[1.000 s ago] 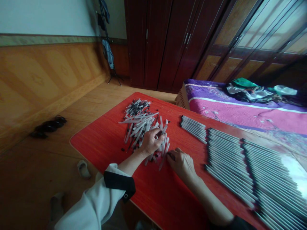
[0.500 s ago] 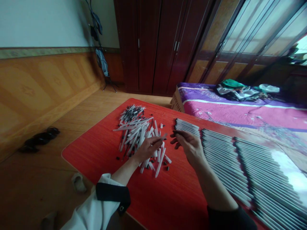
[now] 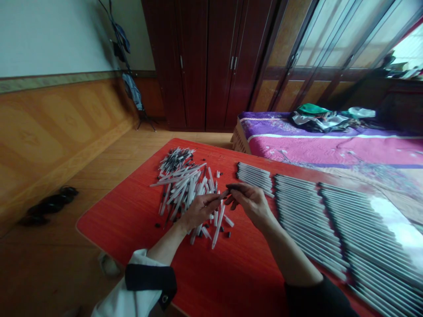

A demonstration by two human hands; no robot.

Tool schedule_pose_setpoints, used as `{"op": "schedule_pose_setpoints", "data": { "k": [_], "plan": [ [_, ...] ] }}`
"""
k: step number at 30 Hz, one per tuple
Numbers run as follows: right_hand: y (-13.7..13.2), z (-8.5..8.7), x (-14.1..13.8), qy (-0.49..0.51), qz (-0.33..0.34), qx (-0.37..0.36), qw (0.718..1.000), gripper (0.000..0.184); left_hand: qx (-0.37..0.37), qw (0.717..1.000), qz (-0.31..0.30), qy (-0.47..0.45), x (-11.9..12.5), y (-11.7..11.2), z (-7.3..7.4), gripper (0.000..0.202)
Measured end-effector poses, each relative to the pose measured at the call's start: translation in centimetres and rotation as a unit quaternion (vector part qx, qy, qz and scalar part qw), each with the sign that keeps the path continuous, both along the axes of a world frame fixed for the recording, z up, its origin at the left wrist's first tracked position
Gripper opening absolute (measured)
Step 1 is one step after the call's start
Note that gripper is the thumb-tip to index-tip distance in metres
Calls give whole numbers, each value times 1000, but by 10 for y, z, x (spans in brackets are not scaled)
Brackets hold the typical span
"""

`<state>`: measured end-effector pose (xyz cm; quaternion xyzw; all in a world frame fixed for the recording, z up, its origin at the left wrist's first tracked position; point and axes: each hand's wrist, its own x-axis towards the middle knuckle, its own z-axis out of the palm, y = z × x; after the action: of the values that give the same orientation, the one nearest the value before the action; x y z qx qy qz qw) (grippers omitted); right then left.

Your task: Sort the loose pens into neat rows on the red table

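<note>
Where the fingers (image 3: 238,190) of the left hand (image 3: 198,211) and the right hand (image 3: 254,204) meet, what lies between them is too small and dark to tell. The left hand hides part of the pile of pale tubes (image 3: 181,187), whose individual pieces are too tangled to count. The rightmost row of rods (image 3: 373,237) runs out of view at the lower right, its rods blurring together. The bottom edge cuts the white sleeve (image 3: 128,299), the dark sleeve (image 3: 315,299) and the worktop (image 3: 115,215), whose rim partly covers a pale shoe (image 3: 107,265). Dark things (image 3: 54,203) at far left are blurred; the wardrobe (image 3: 194,79) is cut off above.
</note>
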<state>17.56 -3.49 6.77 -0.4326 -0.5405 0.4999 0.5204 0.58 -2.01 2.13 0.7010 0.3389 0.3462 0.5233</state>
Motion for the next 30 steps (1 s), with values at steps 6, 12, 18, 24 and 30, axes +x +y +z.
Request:
{"op": "schedule_pose_setpoints", "data": {
  "k": [6,12,18,24,30],
  "plan": [
    [0,1,0,-36,-5,13,999,25,21,999,8,24,1,-1,0,38],
    [-3,4,1,-115,-11,36,993,25,29,999,19,42,2,-1,1,37],
    [0,-2,1,-116,-8,27,993,26,24,999,18,36,2,-2,1,35],
    [1,-6,2,-121,4,28,992,29,14,999,19,21,2,-1,1,34],
    [-1,-2,5,-139,25,34,989,31,-8,1000,24,-7,1,0,2,35]
  ]
}}
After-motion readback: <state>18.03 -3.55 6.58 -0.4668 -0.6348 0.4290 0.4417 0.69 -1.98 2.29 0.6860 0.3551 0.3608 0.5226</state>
